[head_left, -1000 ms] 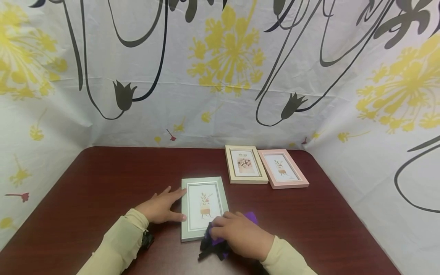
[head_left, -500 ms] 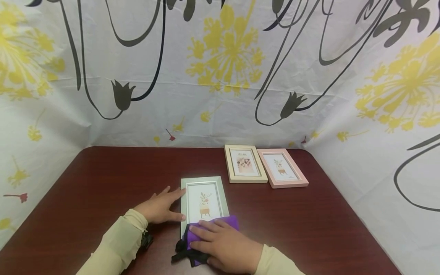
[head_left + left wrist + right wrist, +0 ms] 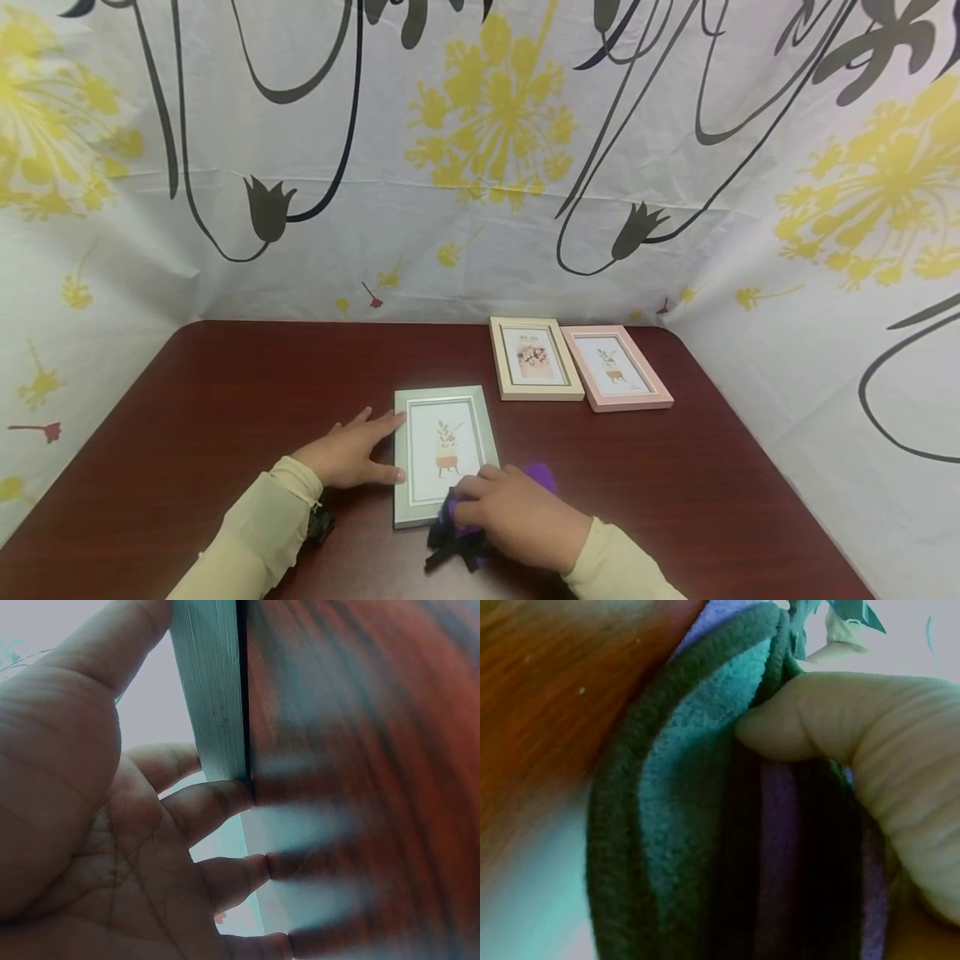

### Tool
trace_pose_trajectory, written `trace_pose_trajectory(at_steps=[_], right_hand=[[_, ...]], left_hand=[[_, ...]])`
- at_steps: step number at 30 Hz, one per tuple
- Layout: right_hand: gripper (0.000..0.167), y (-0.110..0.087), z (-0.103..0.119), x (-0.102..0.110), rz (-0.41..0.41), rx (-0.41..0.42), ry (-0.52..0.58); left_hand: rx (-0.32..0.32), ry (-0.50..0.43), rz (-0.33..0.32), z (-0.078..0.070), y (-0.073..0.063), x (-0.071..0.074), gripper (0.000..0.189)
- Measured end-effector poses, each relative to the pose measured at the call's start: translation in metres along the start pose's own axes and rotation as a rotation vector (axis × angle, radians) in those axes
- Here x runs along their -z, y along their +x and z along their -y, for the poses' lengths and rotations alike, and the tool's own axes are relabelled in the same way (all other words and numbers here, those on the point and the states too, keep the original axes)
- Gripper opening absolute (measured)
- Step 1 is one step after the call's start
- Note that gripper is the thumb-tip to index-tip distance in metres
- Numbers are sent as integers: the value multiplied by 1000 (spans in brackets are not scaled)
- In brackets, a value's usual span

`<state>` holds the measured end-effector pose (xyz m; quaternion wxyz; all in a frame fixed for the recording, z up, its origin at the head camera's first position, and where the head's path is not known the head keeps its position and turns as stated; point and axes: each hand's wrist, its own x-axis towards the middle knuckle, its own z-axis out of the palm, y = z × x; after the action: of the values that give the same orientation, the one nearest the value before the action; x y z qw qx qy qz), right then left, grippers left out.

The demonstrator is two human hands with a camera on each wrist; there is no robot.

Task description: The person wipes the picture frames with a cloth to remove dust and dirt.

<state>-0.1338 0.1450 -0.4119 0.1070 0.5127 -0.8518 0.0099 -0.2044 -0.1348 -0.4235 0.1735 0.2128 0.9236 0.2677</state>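
Note:
A pale green picture frame (image 3: 447, 446) lies face up on the table, showing a print of a plant in a pot. Against its left side rests my left hand (image 3: 352, 450), fingers spread and fairly straight. The left wrist view has the frame's side (image 3: 214, 697) close by the thumb and fingers. My right hand (image 3: 521, 517) grips a bunched purple cloth (image 3: 542, 477) with black edging at the frame's lower right corner. In the right wrist view, the thumb (image 3: 802, 724) presses on the folded cloth (image 3: 694, 772).
A cream picture frame (image 3: 506, 367) and a pink picture frame (image 3: 660, 392) lie side by side at the back right of the dark red table (image 3: 300, 358). Patterned white fabric (image 3: 480, 275) hangs around the table's back and sides.
Half a second ago the cloth was spread flat over the frame's lower part under my right palm. Now it is bunched in my fingers, farther right. The left hand stays put.

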Motion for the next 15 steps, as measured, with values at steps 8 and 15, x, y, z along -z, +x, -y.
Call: trace_pose_trajectory(at_steps=[8, 15], right_hand=[[27, -5, -13, 11, -67, -21, 56], [31, -11, -39, 18, -259, -212, 59]], left_hand=[[-9, -14, 9, 0, -1, 1, 92], [-18, 3, 3, 1, -1, 0, 92]])
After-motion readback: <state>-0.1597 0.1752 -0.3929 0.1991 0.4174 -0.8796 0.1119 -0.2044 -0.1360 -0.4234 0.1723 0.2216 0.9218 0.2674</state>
